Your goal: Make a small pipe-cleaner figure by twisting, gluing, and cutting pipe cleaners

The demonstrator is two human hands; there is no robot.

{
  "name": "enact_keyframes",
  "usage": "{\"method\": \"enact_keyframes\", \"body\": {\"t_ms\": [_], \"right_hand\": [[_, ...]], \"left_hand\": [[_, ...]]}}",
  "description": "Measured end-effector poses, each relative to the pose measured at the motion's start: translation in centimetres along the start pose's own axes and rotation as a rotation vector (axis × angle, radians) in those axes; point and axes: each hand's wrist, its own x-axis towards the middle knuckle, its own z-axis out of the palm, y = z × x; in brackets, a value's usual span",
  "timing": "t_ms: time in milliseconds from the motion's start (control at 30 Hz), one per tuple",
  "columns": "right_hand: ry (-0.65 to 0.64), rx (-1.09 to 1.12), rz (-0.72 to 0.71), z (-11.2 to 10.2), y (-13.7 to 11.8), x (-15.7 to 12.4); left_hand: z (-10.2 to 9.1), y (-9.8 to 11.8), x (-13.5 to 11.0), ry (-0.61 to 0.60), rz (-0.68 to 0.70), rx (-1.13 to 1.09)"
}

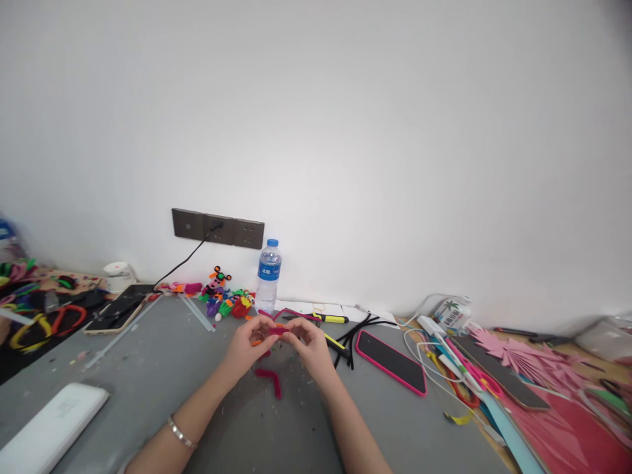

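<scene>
My left hand (253,342) and my right hand (307,343) meet above the grey table mat, fingertips closed on a small piece of magenta pipe cleaner (278,330). A bit of orange shows between the fingers, partly hidden by them. A bent magenta pipe cleaner (270,379) lies on the mat just below my hands. Behind the fingers, another length of magenta pipe cleaner (299,314) rests near a yellow-and-black cutter (330,318). Several black pipe cleaners (353,339) fan out right of my right hand.
A water bottle (269,276) stands by the wall, beside small pipe-cleaner figures (230,299). A pink-cased phone (391,362) lies to the right, near cables and pink paper (523,355). Left are a white power bank (54,428), another phone (118,309) and scissors (47,329).
</scene>
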Motion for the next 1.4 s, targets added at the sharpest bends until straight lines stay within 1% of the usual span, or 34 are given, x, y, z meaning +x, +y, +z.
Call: {"method": "enact_keyframes", "body": {"t_ms": [200, 433, 633, 900, 1067, 1267, 1400], "right_hand": [[0.059, -0.040, -0.037, 0.0, -0.5, 0.1], [0.085, -0.034, -0.023, -0.1, -1.1, 0.1], [0.101, -0.006, -0.026, 0.0, -0.8, 0.1], [0.112, -0.009, -0.047, 0.0, -0.4, 0.1], [0.104, -0.010, -0.050, -0.1, -0.1, 0.1], [0.098, -0.019, -0.030, -0.3, -0.1, 0.2], [0.107, 0.002, -0.026, -0.2, 0.0, 0.3]], "left_hand": [[-0.1, 0.3, 0.1, 0.087, 0.037, 0.011], [-0.3, -0.1, 0.3, 0.088, 0.050, 0.036], [-0.4, -0.1, 0.2, 0.078, 0.016, -0.018], [-0.6, -0.3, 0.3, 0.123, 0.004, 0.021], [-0.8, -0.8, 0.3, 0.115, 0.019, 0.044], [-0.7, -1.0, 0.3, 0.142, 0.090, 0.073], [-0.7, -0.9, 0.2, 0.140, 0.091, 0.070]]}}
